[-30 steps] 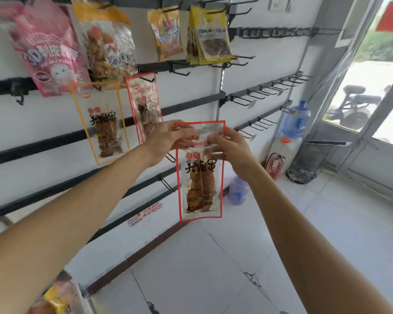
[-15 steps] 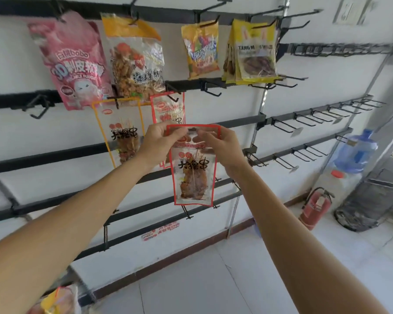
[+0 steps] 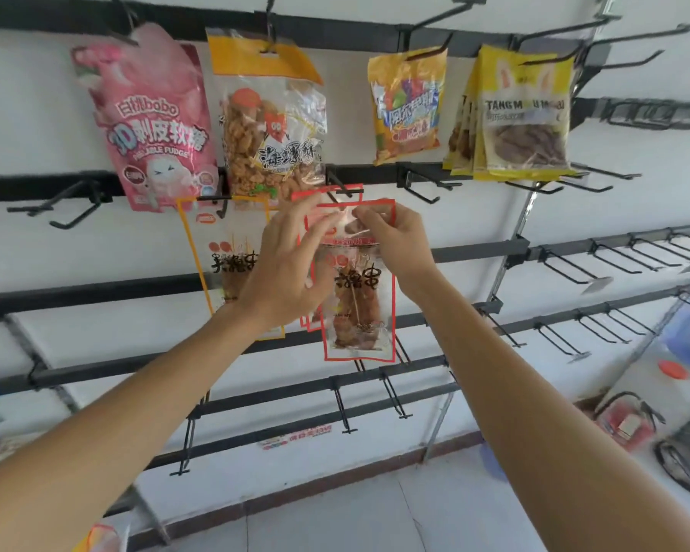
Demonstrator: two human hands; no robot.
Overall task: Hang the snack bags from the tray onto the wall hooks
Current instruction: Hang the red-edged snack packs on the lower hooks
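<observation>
Two hands held one clear, red-bordered plastic snack bag (image 3: 359,308) by its top edge: left hand (image 3: 283,268) and right hand (image 3: 399,245) pinched it just below a black metal wall hook (image 3: 345,190), beside a hanging orange-bordered bag (image 3: 224,264).

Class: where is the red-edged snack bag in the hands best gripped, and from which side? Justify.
Pinch the top strip of the red-edged bag at both corners, from the front, as the left hand and right hand do: the strip is flat, the filling hangs below, the middle is free for the hook.
</observation>
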